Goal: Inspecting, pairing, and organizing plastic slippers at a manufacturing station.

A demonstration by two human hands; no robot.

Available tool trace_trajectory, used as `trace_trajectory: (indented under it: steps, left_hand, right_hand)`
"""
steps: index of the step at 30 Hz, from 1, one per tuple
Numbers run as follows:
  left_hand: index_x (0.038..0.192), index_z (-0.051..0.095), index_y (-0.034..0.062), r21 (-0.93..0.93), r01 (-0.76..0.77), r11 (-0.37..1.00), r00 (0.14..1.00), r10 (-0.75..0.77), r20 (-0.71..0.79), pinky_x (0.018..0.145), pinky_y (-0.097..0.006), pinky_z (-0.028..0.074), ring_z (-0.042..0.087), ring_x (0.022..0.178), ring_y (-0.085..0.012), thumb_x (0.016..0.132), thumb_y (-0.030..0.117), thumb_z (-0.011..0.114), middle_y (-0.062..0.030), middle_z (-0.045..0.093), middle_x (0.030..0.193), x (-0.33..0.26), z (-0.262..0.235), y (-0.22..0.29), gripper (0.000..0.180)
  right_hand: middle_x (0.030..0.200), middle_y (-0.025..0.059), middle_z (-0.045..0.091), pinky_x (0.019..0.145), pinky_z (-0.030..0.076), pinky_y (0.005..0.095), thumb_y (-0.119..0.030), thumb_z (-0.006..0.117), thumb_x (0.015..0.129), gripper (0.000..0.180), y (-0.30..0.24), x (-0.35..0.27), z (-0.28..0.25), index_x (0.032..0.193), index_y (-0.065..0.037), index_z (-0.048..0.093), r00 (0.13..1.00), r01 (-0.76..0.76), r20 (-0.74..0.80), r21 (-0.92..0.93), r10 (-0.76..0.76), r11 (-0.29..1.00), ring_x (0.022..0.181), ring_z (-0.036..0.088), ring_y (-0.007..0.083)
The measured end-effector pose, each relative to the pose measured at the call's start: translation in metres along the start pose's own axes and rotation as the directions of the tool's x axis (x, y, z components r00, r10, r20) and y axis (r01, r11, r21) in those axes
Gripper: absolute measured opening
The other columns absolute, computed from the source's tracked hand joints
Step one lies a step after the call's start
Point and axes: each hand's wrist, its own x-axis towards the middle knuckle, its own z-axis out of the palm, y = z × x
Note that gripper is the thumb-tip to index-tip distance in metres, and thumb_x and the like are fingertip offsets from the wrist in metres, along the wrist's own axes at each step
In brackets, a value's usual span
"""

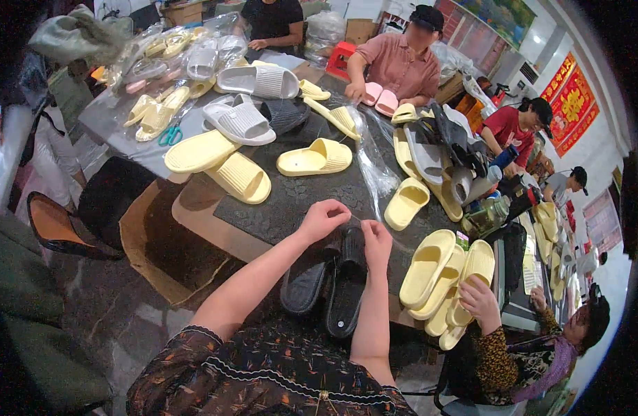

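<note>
Two black slide sandals (346, 295) lie side by side in front of me at the table edge, toes away from me. Above their straps, my left hand (325, 220) and my right hand (376, 243) each pinch with thumb and forefinger. Between the two pinches runs a thin, thread-like strand (355, 219), too fine to make out exactly. Just beyond my hands sits a pale yellow slide sandal (315, 158), and more yellow sandals (240, 178) lie to the left of it.
Grey and yellow sandals, some in clear bags, crowd the far left table (95, 118), beside teal scissors (170, 135). Stacked yellow sandals (430, 267) are at my right, touched by a co-worker's hand (481, 303). A cardboard box (159, 243) stands below left. Other people work around the table.
</note>
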Motion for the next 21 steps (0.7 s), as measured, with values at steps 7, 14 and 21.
trace_trajectory:
  steps: [7, 14, 21]
  left_hand:
    - [0.085, 0.07, 0.0054, 0.125, -0.075, 0.989, 0.997, 0.075, 0.004, 0.07, -0.031, 0.049, 0.061, 0.074, -0.0197, 0.078, 0.018, 0.069, -0.0076, 0.065, 0.082, -0.005, 0.0, 0.0, 0.015]
    - [0.086, 0.069, 0.0044, 0.318, -0.287, 0.903, 0.957, 0.261, 0.123, 0.07, -0.032, 0.049, 0.062, 0.076, -0.019, 0.079, 0.018, 0.069, -0.0072, 0.064, 0.081, -0.005, -0.004, 0.002, 0.016]
    - [0.087, 0.069, 0.0036, 0.19, -0.117, 0.975, 0.991, 0.101, 0.091, 0.07, -0.029, 0.05, 0.063, 0.076, -0.0175, 0.079, 0.017, 0.069, -0.0068, 0.064, 0.081, -0.003, 0.001, 0.006, 0.016]
  right_hand:
    - [0.074, -0.0025, 0.062, 0.062, 0.041, 0.0209, -0.017, 0.066, 0.086, 0.019, 0.001, -0.003, 0.005, 0.09, 0.001, 0.067, 0.998, 0.056, 0.019, 0.007, -0.057, 0.998, 0.067, 0.05, 0.0046]
    - [0.076, -0.0029, 0.062, 0.063, 0.041, 0.0201, -0.016, 0.066, 0.086, 0.018, 0.001, -0.003, 0.004, 0.091, 0.001, 0.067, 0.994, 0.032, 0.107, -0.011, -0.031, 0.999, 0.069, 0.05, 0.0035]
    - [0.074, -0.0033, 0.061, 0.062, 0.04, 0.02, -0.019, 0.067, 0.086, 0.02, 0.004, -0.001, 0.0, 0.089, 0.001, 0.068, 0.998, 0.031, 0.054, 0.027, -0.033, 0.999, 0.066, 0.049, 0.0035]
